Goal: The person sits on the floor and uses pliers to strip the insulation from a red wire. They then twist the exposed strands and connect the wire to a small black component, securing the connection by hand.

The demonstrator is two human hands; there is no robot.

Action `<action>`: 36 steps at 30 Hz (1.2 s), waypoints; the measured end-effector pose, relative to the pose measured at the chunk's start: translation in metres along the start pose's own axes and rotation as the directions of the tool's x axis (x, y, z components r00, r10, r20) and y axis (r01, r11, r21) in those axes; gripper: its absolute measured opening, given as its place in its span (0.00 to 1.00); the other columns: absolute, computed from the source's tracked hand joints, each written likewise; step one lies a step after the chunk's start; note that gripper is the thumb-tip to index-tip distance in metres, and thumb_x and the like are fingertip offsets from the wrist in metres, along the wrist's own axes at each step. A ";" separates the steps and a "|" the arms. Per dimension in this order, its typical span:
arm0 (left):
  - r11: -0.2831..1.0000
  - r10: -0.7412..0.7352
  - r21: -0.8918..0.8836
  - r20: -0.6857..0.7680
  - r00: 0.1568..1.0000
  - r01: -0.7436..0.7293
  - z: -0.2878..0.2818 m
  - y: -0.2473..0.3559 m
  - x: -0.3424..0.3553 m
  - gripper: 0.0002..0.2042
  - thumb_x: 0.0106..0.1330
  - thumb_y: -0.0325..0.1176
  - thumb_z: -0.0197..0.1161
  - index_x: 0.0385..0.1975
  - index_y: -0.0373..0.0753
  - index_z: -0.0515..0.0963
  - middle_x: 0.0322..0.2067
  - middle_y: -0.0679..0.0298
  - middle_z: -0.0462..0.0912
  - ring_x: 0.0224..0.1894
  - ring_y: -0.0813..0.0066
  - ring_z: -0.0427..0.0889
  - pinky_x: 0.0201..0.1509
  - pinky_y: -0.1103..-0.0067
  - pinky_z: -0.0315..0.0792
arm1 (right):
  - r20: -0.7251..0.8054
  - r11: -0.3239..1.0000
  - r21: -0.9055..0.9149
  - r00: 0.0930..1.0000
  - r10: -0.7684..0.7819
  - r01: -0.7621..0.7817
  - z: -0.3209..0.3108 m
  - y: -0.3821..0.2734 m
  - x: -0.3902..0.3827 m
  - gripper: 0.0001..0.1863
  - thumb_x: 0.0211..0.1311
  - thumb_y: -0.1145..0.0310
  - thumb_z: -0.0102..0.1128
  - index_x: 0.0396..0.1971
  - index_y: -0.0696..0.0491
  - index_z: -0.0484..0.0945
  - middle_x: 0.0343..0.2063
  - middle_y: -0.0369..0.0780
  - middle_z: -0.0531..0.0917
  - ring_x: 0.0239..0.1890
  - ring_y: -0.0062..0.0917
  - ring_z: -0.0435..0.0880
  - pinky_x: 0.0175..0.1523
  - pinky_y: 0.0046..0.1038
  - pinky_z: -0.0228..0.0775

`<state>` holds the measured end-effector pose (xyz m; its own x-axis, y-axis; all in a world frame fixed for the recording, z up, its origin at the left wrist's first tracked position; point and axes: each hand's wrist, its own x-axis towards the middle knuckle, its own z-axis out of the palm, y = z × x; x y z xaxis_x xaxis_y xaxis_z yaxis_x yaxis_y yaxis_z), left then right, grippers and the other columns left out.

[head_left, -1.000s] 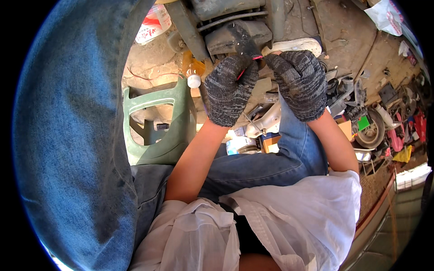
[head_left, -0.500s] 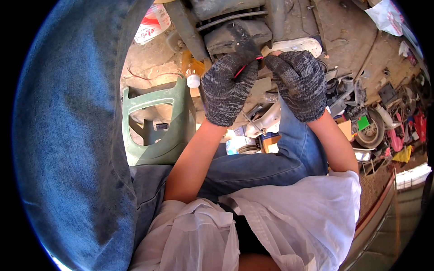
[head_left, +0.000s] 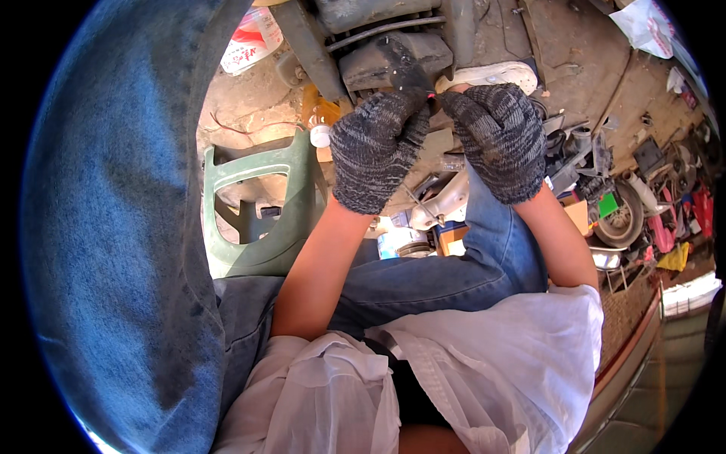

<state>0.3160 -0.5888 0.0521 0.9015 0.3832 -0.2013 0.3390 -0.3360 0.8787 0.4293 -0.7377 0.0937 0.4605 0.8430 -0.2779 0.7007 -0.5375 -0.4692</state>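
Both hands wear knitted grey-black gloves. My left hand (head_left: 378,151) is closed on a thin red wire, now mostly hidden, with only a speck of red showing at the fingertips. My right hand (head_left: 495,144) is curled, fingertips pinched close to the left ones; what it holds is hidden. Both are just in front of a dusty dark vehicle part (head_left: 397,60) with a black piece reaching down to the fingers. A bottle of orange liquid with a white cap (head_left: 320,113) lies left of my left hand, and a white shoe (head_left: 499,74) is behind my right hand.
A green plastic stool (head_left: 295,204) is at the left. My jeans-clad legs (head_left: 128,227) frame the workspace. Loose metal parts, a small wheel (head_left: 618,216) and coloured scraps clutter the floor (head_left: 575,83) at the right. A white package (head_left: 249,41) lies at upper left.
My left hand has shifted slightly leftward, and less of the red wire shows between its fingers. My right hand has stayed almost in place.
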 end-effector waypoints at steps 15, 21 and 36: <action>0.992 -0.104 -0.074 0.018 0.994 0.105 -0.001 0.004 0.004 0.07 0.58 0.33 0.67 0.34 0.41 0.83 0.28 0.59 0.83 0.28 0.62 0.83 0.31 0.74 0.75 | 0.020 1.000 -0.011 1.000 -0.012 0.012 -0.004 -0.001 0.001 0.21 0.49 0.71 0.57 0.47 0.48 0.80 0.35 0.41 0.79 0.39 0.36 0.78 0.43 0.38 0.71; 0.991 -0.100 -0.088 0.014 0.995 0.100 0.000 0.000 0.001 0.07 0.57 0.33 0.67 0.34 0.41 0.83 0.29 0.59 0.83 0.28 0.63 0.83 0.31 0.74 0.76 | 0.013 1.000 -0.020 1.000 -0.015 0.015 -0.004 -0.002 0.002 0.19 0.47 0.75 0.62 0.43 0.50 0.81 0.36 0.39 0.81 0.36 0.33 0.79 0.41 0.35 0.72; 0.996 -0.072 -0.059 0.021 0.997 0.073 -0.001 0.001 0.002 0.07 0.57 0.32 0.67 0.35 0.42 0.82 0.31 0.59 0.83 0.29 0.63 0.83 0.33 0.74 0.76 | 0.005 1.000 -0.013 1.000 -0.009 0.009 0.000 0.001 0.003 0.21 0.48 0.70 0.58 0.46 0.47 0.81 0.32 0.39 0.78 0.37 0.34 0.78 0.40 0.37 0.72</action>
<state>0.3174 -0.5871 0.0529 0.8802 0.3884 -0.2727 0.3872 -0.2556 0.8859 0.4310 -0.7356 0.0924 0.4516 0.8479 -0.2778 0.7119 -0.5301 -0.4606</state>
